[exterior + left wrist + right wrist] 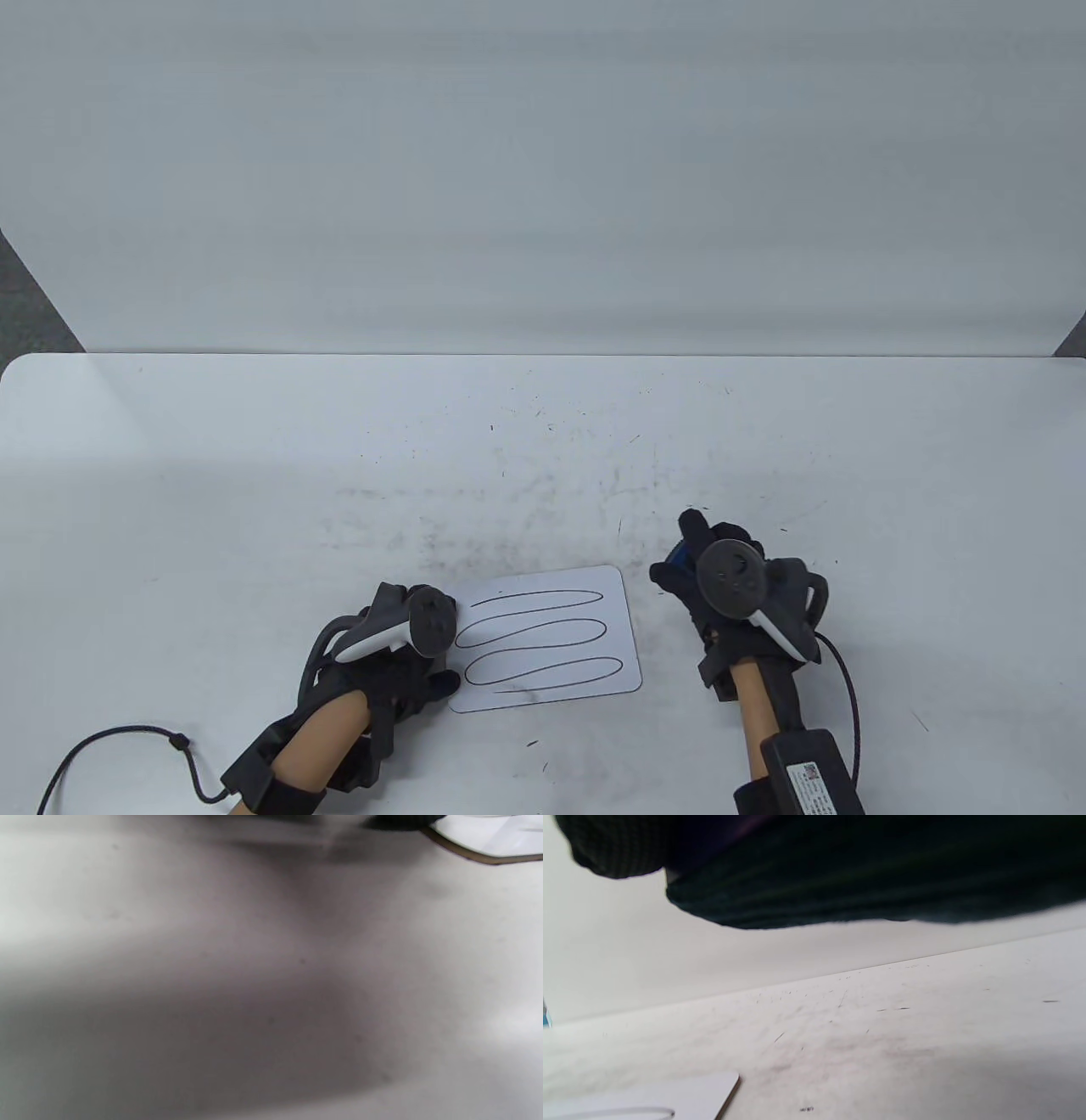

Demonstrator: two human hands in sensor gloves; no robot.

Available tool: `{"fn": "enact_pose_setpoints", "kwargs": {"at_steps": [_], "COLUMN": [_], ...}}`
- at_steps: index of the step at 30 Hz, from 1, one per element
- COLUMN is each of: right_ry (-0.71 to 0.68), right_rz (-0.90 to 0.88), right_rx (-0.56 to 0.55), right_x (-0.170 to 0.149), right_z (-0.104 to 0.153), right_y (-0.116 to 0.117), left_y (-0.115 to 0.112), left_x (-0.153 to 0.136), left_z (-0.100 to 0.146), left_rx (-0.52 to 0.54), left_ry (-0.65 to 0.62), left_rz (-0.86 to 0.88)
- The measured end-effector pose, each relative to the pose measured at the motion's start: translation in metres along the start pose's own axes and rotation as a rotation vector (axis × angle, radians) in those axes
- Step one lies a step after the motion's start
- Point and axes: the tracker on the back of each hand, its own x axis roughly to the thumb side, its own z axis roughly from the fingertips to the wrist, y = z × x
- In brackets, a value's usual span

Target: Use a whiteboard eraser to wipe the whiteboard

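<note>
A small whiteboard (pixel 543 637) with three black marker loops lies flat near the table's front edge. My left hand (pixel 445 649) holds its left edge, with the thumb at the near left corner. In the left wrist view a dark fingertip (pixel 398 821) touches the board's corner (pixel 500 836). My right hand (pixel 691 564) is just right of the board's far right corner and grips a blue whiteboard eraser (pixel 676 557), mostly hidden under the hand. The right wrist view shows the eraser's dark felt (pixel 861 878) held above the table, with the board's corner (pixel 683 1094) below it.
The white table (pixel 254 475) has grey smudges and small black specks behind the board. A white wall panel (pixel 543 170) stands along the far edge. Cables trail from both wrists at the front.
</note>
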Motion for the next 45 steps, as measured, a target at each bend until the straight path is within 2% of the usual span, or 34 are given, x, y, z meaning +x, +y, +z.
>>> {"fn": "enact_pose_setpoints", "kwargs": {"at_steps": [5,12,18,20,21,24,26,30,35,39,45], "right_ry": [-0.073,-0.106,-0.129,-0.153,-0.15,-0.053,-0.027,-0.089,-0.121,-0.142,-0.173], "right_rz": [0.146,0.291,0.307,0.32,0.308,0.257,0.286,0.243,0.382,0.42,0.394], "right_rx": [0.142,0.227,0.224,0.258,0.31,0.532,0.597,0.482,0.416,0.438,0.45], "right_x": [0.044,0.067,0.069,0.067,0.065,0.053,0.046,0.048,0.059,0.061,0.055], "right_z": [-0.024,-0.05,-0.053,-0.051,-0.05,-0.042,-0.038,-0.035,-0.02,0.006,0.062], "right_y": [0.037,0.077,0.078,0.075,0.072,0.069,0.069,0.07,0.069,0.062,0.05], "left_y": [0.0,0.001,0.001,0.001,0.001,0.001,0.001,0.001,0.002,0.002,0.002], "left_x": [0.001,0.007,0.011,0.011,0.012,0.012,0.012,0.013,0.014,0.015,0.015], "left_z": [-0.001,-0.002,-0.003,-0.003,-0.003,-0.003,-0.003,-0.003,-0.003,-0.003,-0.003], "left_rx": [-0.018,-0.017,-0.017,-0.013,-0.011,-0.013,-0.014,-0.016,-0.011,-0.012,-0.011], "left_ry": [-0.006,0.01,0.022,0.026,0.026,0.029,0.029,0.035,0.042,0.048,0.048], "left_rz": [0.018,-0.017,-0.045,-0.047,-0.051,-0.055,-0.057,-0.063,-0.071,-0.076,-0.074]}}
